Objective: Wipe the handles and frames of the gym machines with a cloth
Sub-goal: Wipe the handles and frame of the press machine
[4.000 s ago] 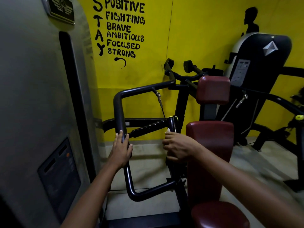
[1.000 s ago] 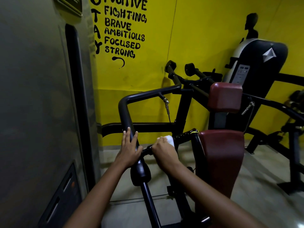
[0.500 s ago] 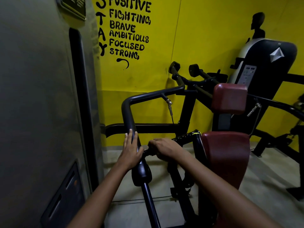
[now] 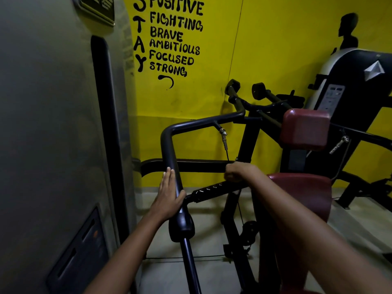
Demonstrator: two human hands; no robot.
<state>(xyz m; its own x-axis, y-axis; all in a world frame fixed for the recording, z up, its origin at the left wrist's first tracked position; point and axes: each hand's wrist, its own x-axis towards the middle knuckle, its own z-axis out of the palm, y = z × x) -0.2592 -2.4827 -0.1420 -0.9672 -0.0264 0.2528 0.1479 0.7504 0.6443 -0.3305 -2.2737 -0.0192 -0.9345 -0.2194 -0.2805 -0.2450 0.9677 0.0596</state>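
Note:
A black bent frame bar of the gym machine rises in front of me. My left hand holds it, fingers straight along its left side and thumb hooked round the right. A ribbed black handle runs from the bar up to the right. My right hand is curled over the handle's far end. The white cloth is hidden under that hand.
A tall grey weight-stack cover stands close on the left. Dark red pads sit right of the handle. Another black machine stands at the back right against the yellow wall. A thin cable hangs from the bar.
My right hand slid along the ribbed handle from next to the left hand to its far end, and the cloth went out of sight. The left hand stayed on the bar.

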